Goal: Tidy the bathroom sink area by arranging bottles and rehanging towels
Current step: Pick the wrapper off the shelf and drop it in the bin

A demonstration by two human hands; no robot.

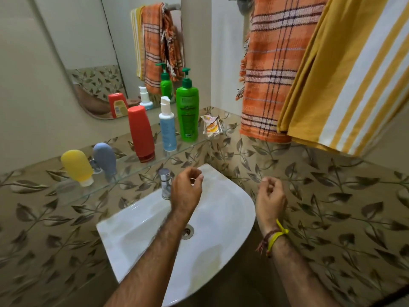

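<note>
On the glass shelf (124, 171) stand, from left to right, a yellow bottle (76, 166), a grey-blue bottle (105, 157), a red bottle (141, 132), a pale blue pump bottle (167, 127) and a tall green pump bottle (187, 108). An orange plaid towel (272, 69) and a yellow striped towel (349, 80) hang side by side at the upper right. My left hand (187, 189) hovers over the white sink (221, 244), fingers loosely curled, holding nothing. My right hand (271, 196) hangs just right of the sink, fingers curled and empty.
A chrome tap (164, 182) stands at the sink's back, just left of my left hand. A small sachet (211, 126) lies at the shelf's right end. A mirror (115, 41) above reflects the bottles and towels. Leaf-patterned tiles cover both walls.
</note>
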